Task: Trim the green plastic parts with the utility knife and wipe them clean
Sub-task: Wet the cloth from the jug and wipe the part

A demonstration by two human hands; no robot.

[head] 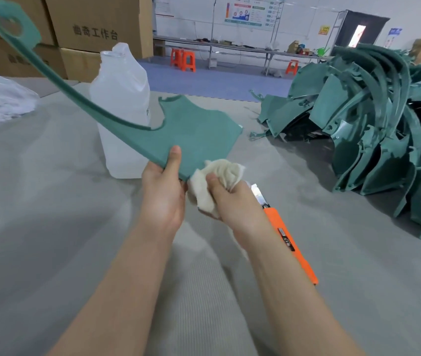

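Head view, items as held. Your left hand (161, 194) pinches the green plastic part (199, 134) at its near edge, thumb on top. Your right hand (226, 199) clutches a bunched cloth (217, 176), pressed to that edge just right of your left fingers. Utility knife (285, 235): on the grey mat (50, 201) beside your right wrist, blade out. Clear jug (120, 98): beyond your left fingertips. Pile of green parts (373, 129): well right of your right fingers.

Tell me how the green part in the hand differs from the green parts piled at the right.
The held part is up in the left hand, with the cloth in the right hand against its edge; the piled parts lie stacked on the table, untouched. Both are the same green.
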